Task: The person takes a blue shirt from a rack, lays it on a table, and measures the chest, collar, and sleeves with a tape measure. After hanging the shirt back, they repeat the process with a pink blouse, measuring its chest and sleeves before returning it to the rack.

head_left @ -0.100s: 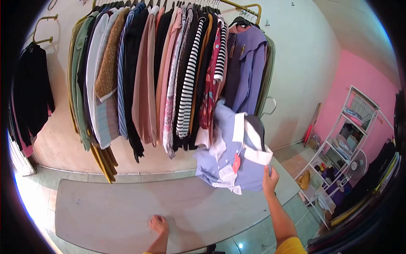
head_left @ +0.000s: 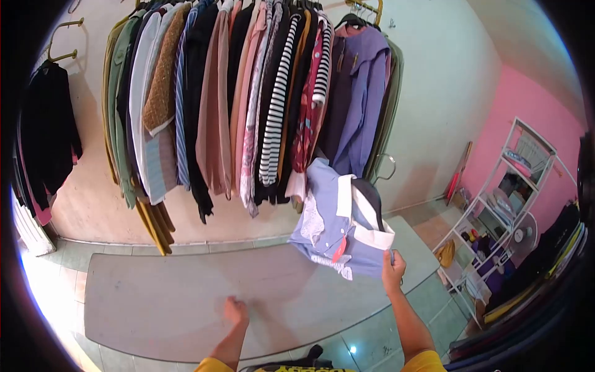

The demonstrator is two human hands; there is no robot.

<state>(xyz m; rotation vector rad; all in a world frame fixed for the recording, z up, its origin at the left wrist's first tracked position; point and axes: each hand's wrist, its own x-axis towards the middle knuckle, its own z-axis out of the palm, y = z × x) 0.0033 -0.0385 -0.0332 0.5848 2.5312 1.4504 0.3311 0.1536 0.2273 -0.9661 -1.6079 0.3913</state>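
My right hand (head_left: pixel 392 273) grips a light blue shirt (head_left: pixel 322 195) at its shoulder, just below the collar, with the thumb up. The shirt has a white collar (head_left: pixel 375 237), white lace trim and a red tag (head_left: pixel 339 250). A black hanger (head_left: pixel 370 197) sits inside its neck, its metal hook (head_left: pixel 388 166) sticking up free. The shirt is held tilted above the right part of the grey table (head_left: pixel 167 304). My left hand (head_left: pixel 234 312) is over the table's middle, slightly blurred, its fingers curled in with nothing showing in them.
Behind the table, a gold rail (head_left: pixel 365 6) carries a dense row of garments, with a purple top (head_left: pixel 362 93) at its right end. Black clothes (head_left: pixel 49 130) hang at the left wall. On the right stand a white shelf (head_left: pixel 517 167), a fan (head_left: pixel 524 234) and more hanging clothes (head_left: pixel 545 266).
The shirt has swung slightly downward, its lace part shifting, with my right hand still on it. My left hand has moved slightly up relative to the view. The view has tilted a little.
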